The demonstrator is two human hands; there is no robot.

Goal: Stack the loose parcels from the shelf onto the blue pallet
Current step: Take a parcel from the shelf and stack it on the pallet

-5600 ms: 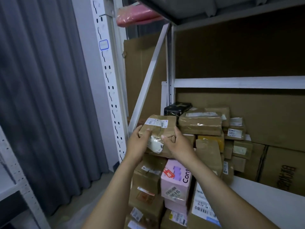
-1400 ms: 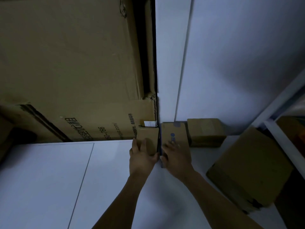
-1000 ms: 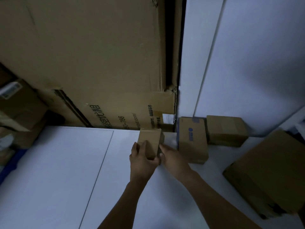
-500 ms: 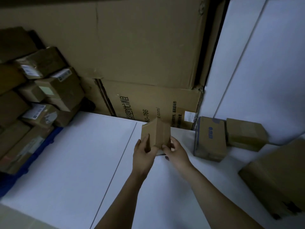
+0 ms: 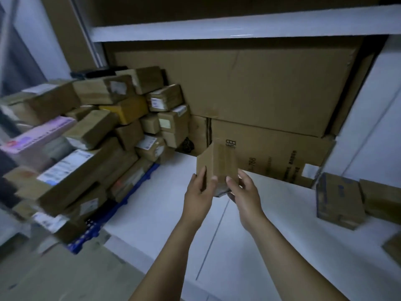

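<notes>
We find the small parcel (image 5: 217, 164) to be plain brown cardboard, matt, with a strip of clear tape giving a faint sheen. The stacked parcels (image 5: 104, 90) are like cardboard, many bound in glossy tape and bearing white paper labels. The blue pallet (image 5: 128, 198) looks like moulded plastic with a gridded face. The shelf board (image 5: 156, 205) is smooth, white and matt; the shelf beam (image 5: 238, 29) above it looks like painted metal, slightly glossy.

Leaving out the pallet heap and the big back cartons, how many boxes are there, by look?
Plain brown parcel, held by left hand and right hand: 1
Blue-printed box on the white shelf: 1
Plain brown boxes on the shelf, one beside it, one cut off at the edge: 2
Total: 4
</notes>
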